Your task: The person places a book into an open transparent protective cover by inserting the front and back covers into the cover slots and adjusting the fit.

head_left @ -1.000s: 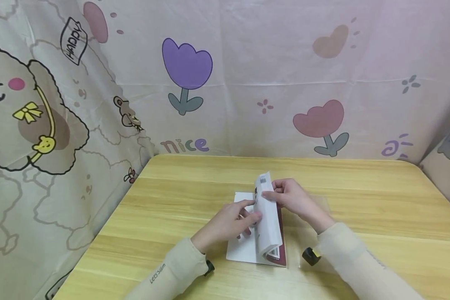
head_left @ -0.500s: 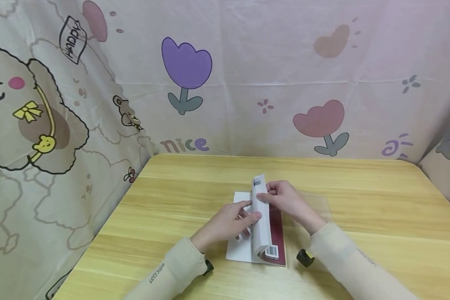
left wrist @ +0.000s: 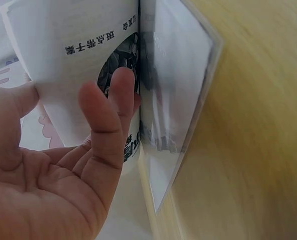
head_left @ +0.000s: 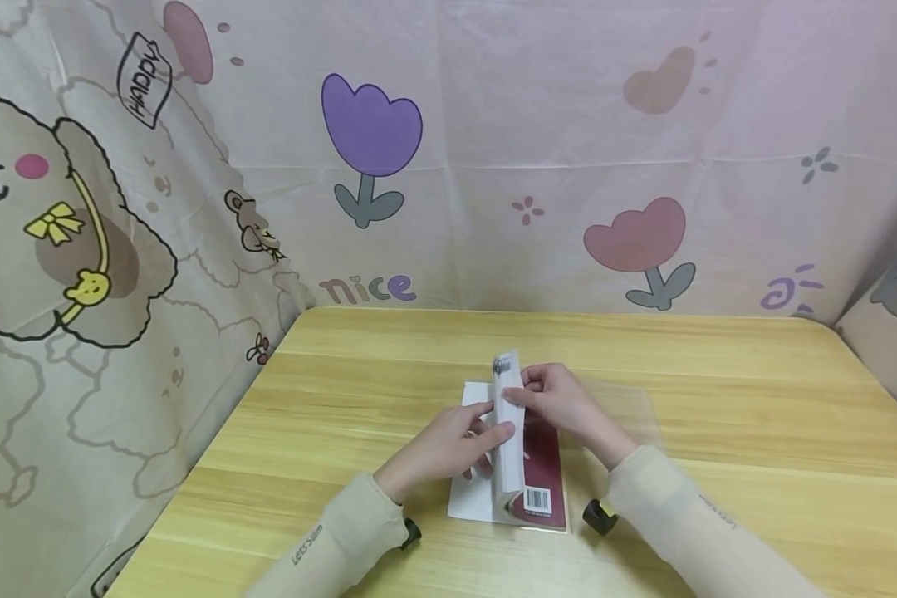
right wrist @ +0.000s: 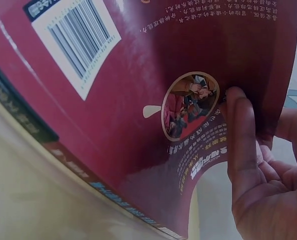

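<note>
A book with a dark red back cover (head_left: 544,469) stands with its pages raised over a white flap (head_left: 473,501). A barcode shows on the cover. Clear plastic film (left wrist: 181,95) lies along the book in the left wrist view. My left hand (head_left: 443,444) holds the pages from the left, its fingers against a printed page (left wrist: 58,75) and its thumb at the page edge. On the far right side, my right hand (head_left: 568,409) pinches the book's upper edge. The right wrist view has the red cover (right wrist: 133,115) bending toward those fingers.
The book rests on a wood-grain table (head_left: 344,399). A clear plastic sheet (head_left: 631,407) lies under the right forearm. Patterned cloth (head_left: 493,100) hangs behind the table and along its left side. A black wrist device (head_left: 600,517) is beside the right cuff.
My right hand has moved left, tilting the raised pages the same way. More of the red cover and its barcode now shows. The left hand has barely moved.
</note>
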